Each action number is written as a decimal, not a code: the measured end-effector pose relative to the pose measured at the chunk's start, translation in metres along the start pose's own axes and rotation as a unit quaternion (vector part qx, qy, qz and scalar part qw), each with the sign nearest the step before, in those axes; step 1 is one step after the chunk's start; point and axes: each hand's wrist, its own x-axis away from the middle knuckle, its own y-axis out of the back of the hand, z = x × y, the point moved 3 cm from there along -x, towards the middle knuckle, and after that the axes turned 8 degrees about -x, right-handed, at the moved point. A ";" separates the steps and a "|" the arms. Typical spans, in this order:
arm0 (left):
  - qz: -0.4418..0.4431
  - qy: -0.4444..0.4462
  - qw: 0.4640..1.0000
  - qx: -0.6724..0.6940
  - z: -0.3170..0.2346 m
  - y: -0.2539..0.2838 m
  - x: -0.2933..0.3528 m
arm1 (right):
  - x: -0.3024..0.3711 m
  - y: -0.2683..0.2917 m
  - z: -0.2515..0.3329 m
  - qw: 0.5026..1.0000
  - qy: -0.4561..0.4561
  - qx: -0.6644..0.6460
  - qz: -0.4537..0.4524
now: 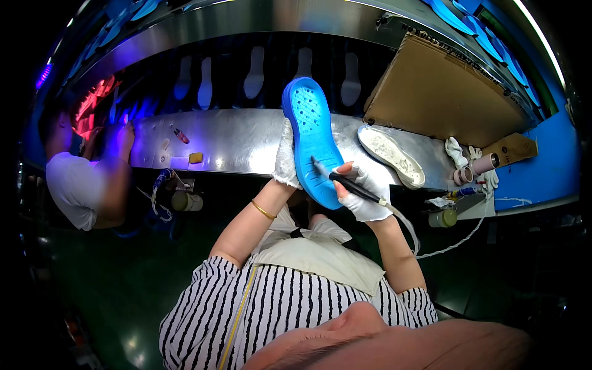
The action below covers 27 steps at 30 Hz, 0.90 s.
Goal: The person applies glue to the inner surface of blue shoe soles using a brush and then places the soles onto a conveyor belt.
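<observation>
I have a blue sole (317, 145) raised over the near half of the desk (240, 148), right in front of me, its long axis running from the far edge back toward the near edge and leaning a little to the right at my end. My left fingers (286, 154), in a white glove, are closed around its left rim. My right fingers (343, 168), with bare tips poking from another glove, grasp a black brush (354, 187) like a pen; the right hand is the nearer to the sole's lower end, and the brush's grey tip points left and away, over the middle of the sole. Whether the tip touches, I cannot tell. The sole looks smooth and rubbery, with a raised rim, dark round holes at its far end and short grooves lower down. A pale, soft tube (405, 223) trails from the brush. Just to the right, a white sole (393, 156) with a mottled top lies slantwise toward the shiny metal desk's near edge, before a flat brown cardboard box (444, 86).
</observation>
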 end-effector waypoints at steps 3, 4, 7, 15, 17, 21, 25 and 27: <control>0.006 0.017 1.000 0.016 -0.002 0.001 -0.006 | 0.001 -0.006 0.007 0.991 0.060 0.113 0.034; 0.016 0.026 0.999 0.012 -0.003 -0.002 -0.007 | -0.001 -0.010 0.016 0.996 0.023 0.067 0.062; 0.021 0.034 0.999 -0.004 -0.009 -0.013 -0.004 | 0.002 -0.007 0.001 0.985 -0.096 -0.140 0.024; 0.085 0.039 0.996 0.004 0.015 -0.056 0.031 | -0.004 0.042 -0.017 0.977 -0.062 -0.175 -0.101; 0.057 0.033 0.997 -0.049 0.019 -0.042 0.029 | -0.003 0.036 -0.012 0.980 -0.055 -0.166 -0.092; 0.077 0.027 0.995 -0.054 0.018 -0.039 0.015 | 0.015 0.001 0.003 0.987 -0.031 -0.159 -0.003; 0.101 -0.018 0.993 -0.059 0.008 -0.035 0.012 | 0.013 0.007 -0.006 0.976 -0.123 -0.173 -0.054; 0.095 -0.046 0.989 -0.103 0.002 -0.036 0.014 | 0.013 0.009 -0.007 0.990 -0.088 -0.086 -0.072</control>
